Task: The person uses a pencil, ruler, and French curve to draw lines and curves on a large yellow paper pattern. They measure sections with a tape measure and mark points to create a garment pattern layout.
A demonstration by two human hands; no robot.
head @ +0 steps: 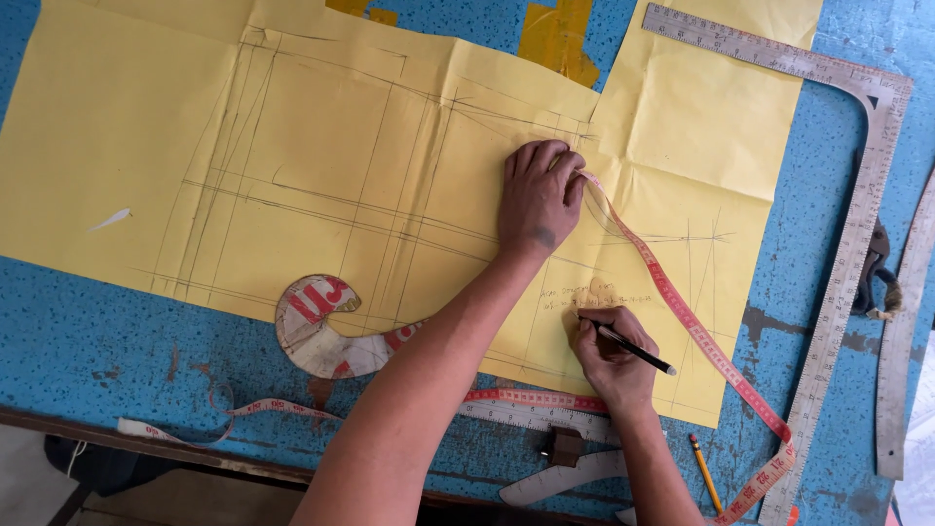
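From the head camera, a large sheet of yellow pattern paper (321,146) is lying flat on a worn blue table (78,341), creased in folds and ruled with many crossing pencil lines. It is serving here as the landmark.

The left hand (539,200) is pressing down near the paper's middle, fingers curled together and pinning one end of a pink measuring tape (682,312) against the sheet. From there the tape is curving toward the paper's lower right corner and running off onto the table.

The right hand (609,356) is resting on the paper's lower edge, closed in a writing grip around a black pencil (635,350), its tip touching the sheet beside some small handwritten notes.

A curved red-and-white template (321,326) is overlapping the paper's bottom edge. A metal L-square (857,224) is lying just off its right side, and a yellow pencil (706,472) is lying below its lower right corner.
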